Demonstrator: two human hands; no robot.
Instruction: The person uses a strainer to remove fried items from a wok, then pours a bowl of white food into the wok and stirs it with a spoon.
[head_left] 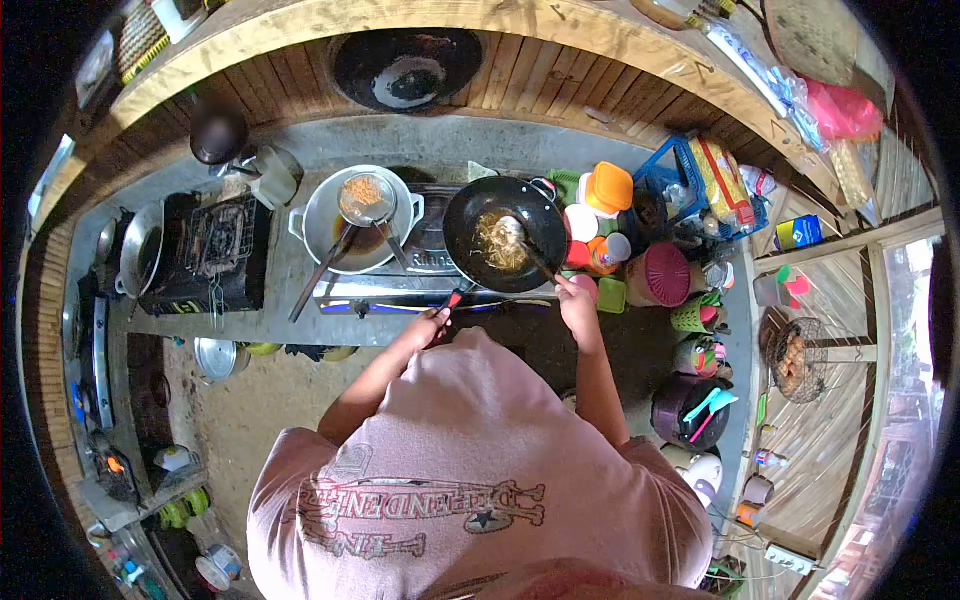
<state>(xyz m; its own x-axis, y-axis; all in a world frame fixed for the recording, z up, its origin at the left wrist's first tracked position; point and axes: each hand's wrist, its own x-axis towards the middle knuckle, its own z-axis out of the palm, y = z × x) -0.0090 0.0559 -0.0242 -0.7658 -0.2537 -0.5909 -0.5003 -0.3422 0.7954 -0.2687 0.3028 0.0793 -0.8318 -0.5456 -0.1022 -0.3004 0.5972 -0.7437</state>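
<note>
A black wok [505, 235] with brownish food in it sits on a gas stove [420, 285]. My left hand [432, 324] grips the wok's red-tipped handle at the stove's front edge. My right hand [573, 297] holds a ladle [520, 238] whose spoon end rests in the food. Left of the wok, a metal pot [352, 222] carries a wire strainer of orange bits across its top.
A black grill burner [205, 255] stands on the counter at left. Jars, lidded tubs and a blue basket [690, 190] crowd the counter right of the wok. A dark pot with plastic spoons [690, 410] and a wire basket [800, 360] are at right. A second wok [405, 68] hangs behind.
</note>
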